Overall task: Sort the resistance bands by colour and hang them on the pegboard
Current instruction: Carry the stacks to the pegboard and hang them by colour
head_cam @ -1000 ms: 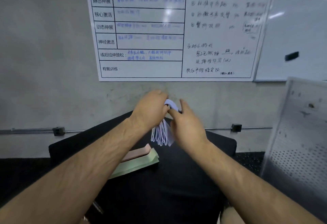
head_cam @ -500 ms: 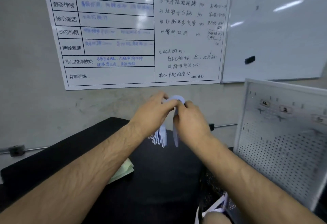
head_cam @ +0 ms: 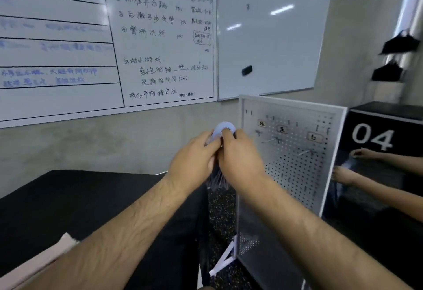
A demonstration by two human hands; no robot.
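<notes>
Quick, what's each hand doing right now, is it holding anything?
Left hand: fingers curled round a bundle of pale blue bands.
Right hand: gripping the same bundle near its top loop.

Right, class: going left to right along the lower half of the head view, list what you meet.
pink bands → left hand → right hand (the two gripping pale blue bands) → pegboard → black box marked 04

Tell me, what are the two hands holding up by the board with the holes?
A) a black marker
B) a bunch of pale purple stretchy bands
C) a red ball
B: the left hand and the right hand both grip the pale purple bands, and a loop of them sticks up above the fingers, close to the pegboard.
</notes>
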